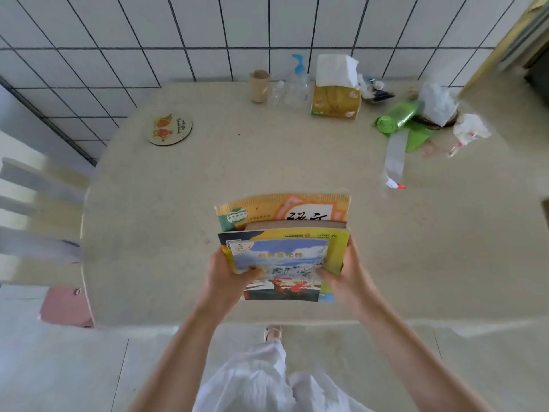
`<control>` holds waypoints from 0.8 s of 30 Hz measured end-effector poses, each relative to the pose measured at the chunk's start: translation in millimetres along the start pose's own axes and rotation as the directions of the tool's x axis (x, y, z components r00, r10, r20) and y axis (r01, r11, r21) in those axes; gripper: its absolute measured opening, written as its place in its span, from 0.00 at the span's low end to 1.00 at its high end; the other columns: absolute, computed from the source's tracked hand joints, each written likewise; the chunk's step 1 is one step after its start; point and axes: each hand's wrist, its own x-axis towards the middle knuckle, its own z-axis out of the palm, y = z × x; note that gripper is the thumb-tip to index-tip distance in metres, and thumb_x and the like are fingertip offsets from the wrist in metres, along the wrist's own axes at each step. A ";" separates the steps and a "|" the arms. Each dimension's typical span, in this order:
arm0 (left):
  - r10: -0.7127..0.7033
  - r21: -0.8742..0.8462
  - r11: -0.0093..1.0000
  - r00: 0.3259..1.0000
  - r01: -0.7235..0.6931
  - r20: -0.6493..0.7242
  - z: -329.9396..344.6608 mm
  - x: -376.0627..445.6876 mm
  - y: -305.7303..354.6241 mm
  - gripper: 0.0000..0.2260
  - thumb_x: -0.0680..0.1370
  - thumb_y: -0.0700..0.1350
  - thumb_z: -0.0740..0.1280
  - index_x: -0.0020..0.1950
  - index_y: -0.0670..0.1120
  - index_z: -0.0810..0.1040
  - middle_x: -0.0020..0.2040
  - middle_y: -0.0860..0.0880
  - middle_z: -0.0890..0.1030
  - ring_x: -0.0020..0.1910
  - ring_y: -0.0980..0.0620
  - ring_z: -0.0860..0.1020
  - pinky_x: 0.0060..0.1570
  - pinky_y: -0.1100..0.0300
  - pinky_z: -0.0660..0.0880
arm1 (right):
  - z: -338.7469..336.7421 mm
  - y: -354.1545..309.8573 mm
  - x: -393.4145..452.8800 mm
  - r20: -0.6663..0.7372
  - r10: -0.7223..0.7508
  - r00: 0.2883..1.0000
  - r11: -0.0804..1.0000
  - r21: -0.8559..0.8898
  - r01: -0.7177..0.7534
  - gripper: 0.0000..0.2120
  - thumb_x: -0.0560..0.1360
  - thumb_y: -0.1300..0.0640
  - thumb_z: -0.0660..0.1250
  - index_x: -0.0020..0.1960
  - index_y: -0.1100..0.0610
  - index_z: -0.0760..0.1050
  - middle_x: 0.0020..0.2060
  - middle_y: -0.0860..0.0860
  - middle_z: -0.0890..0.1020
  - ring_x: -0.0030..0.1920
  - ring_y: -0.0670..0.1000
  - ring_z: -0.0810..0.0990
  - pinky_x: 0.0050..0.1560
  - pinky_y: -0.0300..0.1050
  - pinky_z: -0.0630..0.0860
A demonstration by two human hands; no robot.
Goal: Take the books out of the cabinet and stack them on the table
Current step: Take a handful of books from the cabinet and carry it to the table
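Books (pixel 283 251) sit stacked near your table (pixel 178 233) edge; your left hand (pixel 227 279) and right hand (pixel 346 281) grip the upper ones, thumbs on top. Beyond lie a round coaster (pixel 170 129), tissue pack (pixel 335 99), green bag roll (pixel 396 117) and, seemingly, clear bottles (pixel 292 89).

Head camera, looking steeply down, close over table (pixel 178 233)

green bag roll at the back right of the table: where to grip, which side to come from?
Grip the green bag roll across the middle of its cylinder, coming from above with fingers spanning the near and far flanks. It lies on its side, so its round ends offer poor purchase. A loose sheet trails from it toward the table edge and will likely drag along.
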 end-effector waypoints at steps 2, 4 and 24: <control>0.003 0.032 0.999 0.999 -0.002 -0.032 2.2 26.9 4.2 0.20 0.66 0.31 0.77 0.54 0.45 0.80 0.46 0.51 0.85 0.45 0.50 0.84 0.42 0.52 0.82 | 2.1 -2.2 23.5 -0.012 -0.018 1.000 0.998 -0.055 0.017 0.33 0.71 0.69 0.67 0.58 0.32 0.64 0.52 0.38 0.80 0.54 0.42 0.80 0.58 0.50 0.77; 0.020 0.065 0.998 0.997 -0.015 -0.077 6.6 45.0 4.2 0.17 0.66 0.32 0.77 0.49 0.47 0.81 0.43 0.54 0.84 0.41 0.60 0.83 0.40 0.61 0.81 | 6.1 -1.3 41.5 -0.019 -0.017 1.000 0.997 -0.077 0.016 0.29 0.74 0.69 0.65 0.59 0.37 0.65 0.51 0.36 0.79 0.51 0.33 0.78 0.57 0.45 0.76; 0.014 0.186 0.983 0.995 0.004 -0.100 11.9 41.0 -21.5 0.22 0.68 0.31 0.76 0.44 0.58 0.75 0.39 0.76 0.78 0.41 0.75 0.77 0.40 0.79 0.70 | 10.9 45.1 78.8 0.124 0.050 0.991 0.985 -0.169 -0.028 0.20 0.68 0.67 0.75 0.58 0.61 0.77 0.47 0.43 0.81 0.45 0.27 0.77 0.50 0.26 0.70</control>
